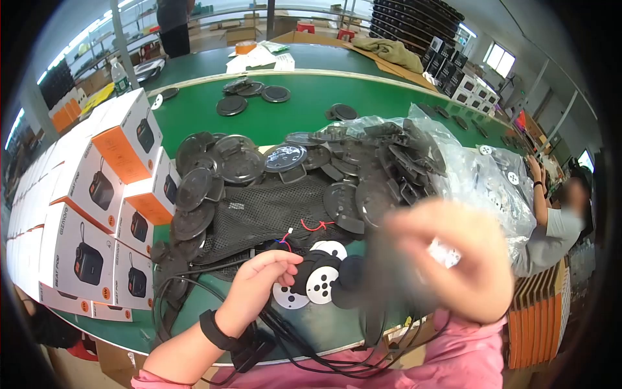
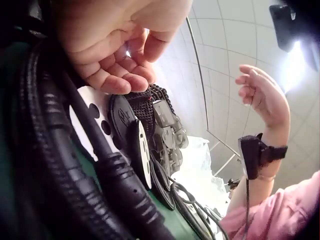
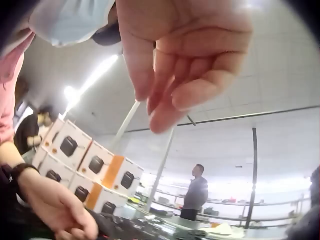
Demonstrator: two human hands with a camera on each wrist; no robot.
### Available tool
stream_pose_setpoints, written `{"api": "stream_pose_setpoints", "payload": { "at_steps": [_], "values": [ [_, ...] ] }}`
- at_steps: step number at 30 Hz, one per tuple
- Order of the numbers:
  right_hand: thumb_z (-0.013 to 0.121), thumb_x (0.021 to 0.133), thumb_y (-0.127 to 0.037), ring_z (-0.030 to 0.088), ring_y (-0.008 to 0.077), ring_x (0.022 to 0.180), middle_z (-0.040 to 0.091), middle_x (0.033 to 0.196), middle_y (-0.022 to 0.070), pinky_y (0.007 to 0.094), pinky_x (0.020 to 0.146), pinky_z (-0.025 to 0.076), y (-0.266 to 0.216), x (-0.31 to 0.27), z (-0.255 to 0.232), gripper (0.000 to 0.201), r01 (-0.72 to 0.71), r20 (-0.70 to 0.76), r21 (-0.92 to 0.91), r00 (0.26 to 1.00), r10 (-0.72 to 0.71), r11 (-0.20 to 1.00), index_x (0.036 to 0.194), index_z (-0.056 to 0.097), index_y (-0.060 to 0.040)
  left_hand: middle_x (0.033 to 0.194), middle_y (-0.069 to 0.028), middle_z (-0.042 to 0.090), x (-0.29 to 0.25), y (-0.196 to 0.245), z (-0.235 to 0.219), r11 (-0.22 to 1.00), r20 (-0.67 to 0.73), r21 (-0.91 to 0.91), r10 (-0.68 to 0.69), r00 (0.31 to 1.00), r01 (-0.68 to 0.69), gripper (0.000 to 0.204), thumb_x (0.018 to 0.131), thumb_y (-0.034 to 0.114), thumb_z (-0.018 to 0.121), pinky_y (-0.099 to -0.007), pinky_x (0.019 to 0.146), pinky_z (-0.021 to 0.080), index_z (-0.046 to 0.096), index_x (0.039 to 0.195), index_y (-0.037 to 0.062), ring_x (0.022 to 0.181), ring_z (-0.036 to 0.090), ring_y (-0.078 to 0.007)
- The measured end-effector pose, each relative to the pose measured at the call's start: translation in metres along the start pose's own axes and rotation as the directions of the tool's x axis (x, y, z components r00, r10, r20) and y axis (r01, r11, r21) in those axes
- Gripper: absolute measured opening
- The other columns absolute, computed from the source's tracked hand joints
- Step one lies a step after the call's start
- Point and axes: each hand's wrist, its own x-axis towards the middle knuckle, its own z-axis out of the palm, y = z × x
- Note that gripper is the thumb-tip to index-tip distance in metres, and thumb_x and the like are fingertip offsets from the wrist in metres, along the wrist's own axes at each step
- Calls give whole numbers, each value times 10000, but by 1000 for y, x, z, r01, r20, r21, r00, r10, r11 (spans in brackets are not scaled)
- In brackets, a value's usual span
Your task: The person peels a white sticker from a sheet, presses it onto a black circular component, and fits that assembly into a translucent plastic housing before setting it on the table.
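My left hand is low over the table with loosely bent fingers, its fingertips at the edge of a black disc. Beside that disc lie white discs with black dots. In the left wrist view the left hand has nothing visible in its fingers, above a black disc and a white one. Raised close to the head camera, my right hand is blurred, a dark blur to its left that I cannot identify. Its relaxed, bent fingers hold nothing in the right wrist view.
Black round parts are piled around a black mesh bag. Printed boxes stand stacked at the left, and clear plastic bags lie at the right. Black cables run along the front edge. Another person sits at the right.
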Motion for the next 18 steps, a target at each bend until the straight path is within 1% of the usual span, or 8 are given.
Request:
{"api": "stream_pose_setpoints", "payload": {
  "at_steps": [2,6,8,11,13,15,16,18],
  "values": [
    [620,704,-89,568,290,715,573,756,118,353,631,460,3,-16,9,246,-100,110,-7,989,100,995,938,577,-28,809,-26,559,0,-1,1,1000,-4,6,2,1000,-2,227,831,66,419,-215,663,406,580,974,-4,714,507,-88],
    [664,654,-120,546,279,810,543,831,121,347,694,445,60,-24,57,365,-238,-20,-215,971,239,947,991,551,-37,808,-36,558,-1,3,3,999,-24,46,-18,1000,19,230,831,75,414,-233,684,416,579,963,-15,724,516,-103],
    [702,598,-154,498,280,893,499,931,121,347,749,426,81,-25,72,482,-217,-76,-286,976,204,933,1038,530,-57,808,-43,557,0,5,4,996,-26,80,-27,999,29,232,829,77,406,-244,695,422,575,954,-21,732,521,-112],
    [721,569,-168,475,286,915,477,991,123,345,765,424,89,-24,81,522,-144,-131,-212,984,118,967,1045,532,-66,810,-44,556,0,4,5,994,-43,108,-24,999,29,230,830,85,412,-245,698,421,576,952,-21,735,523,-115],
    [716,572,-154,470,283,901,471,1006,120,344,770,422,87,-23,81,463,-153,-147,-201,981,125,968,999,559,-64,811,-46,557,-1,3,4,994,-44,105,-16,999,21,233,829,95,416,-248,701,421,575,953,-22,733,524,-119],
    [712,574,-146,471,281,903,477,1006,126,350,765,418,93,-21,84,394,-26,-98,-239,995,3,971,936,588,-54,810,-46,556,0,3,5,993,-41,112,-22,999,26,235,829,100,417,-250,702,421,573,954,-22,733,524,-120],
    [681,604,-121,476,285,897,495,979,124,358,759,416,94,-20,86,264,-2,-102,-194,995,-18,981,838,592,-38,810,-47,555,0,3,5,993,-41,116,-21,999,26,236,828,104,418,-251,702,421,572,955,-23,732,523,-121],
    [660,618,-106,481,287,885,509,951,119,360,757,416,95,-16,86,224,18,-153,-150,987,-41,989,817,581,-37,809,-46,554,0,3,4,993,-38,114,-20,999,24,237,829,103,417,-250,700,419,570,958,-24,731,521,-120]
  ]
}}
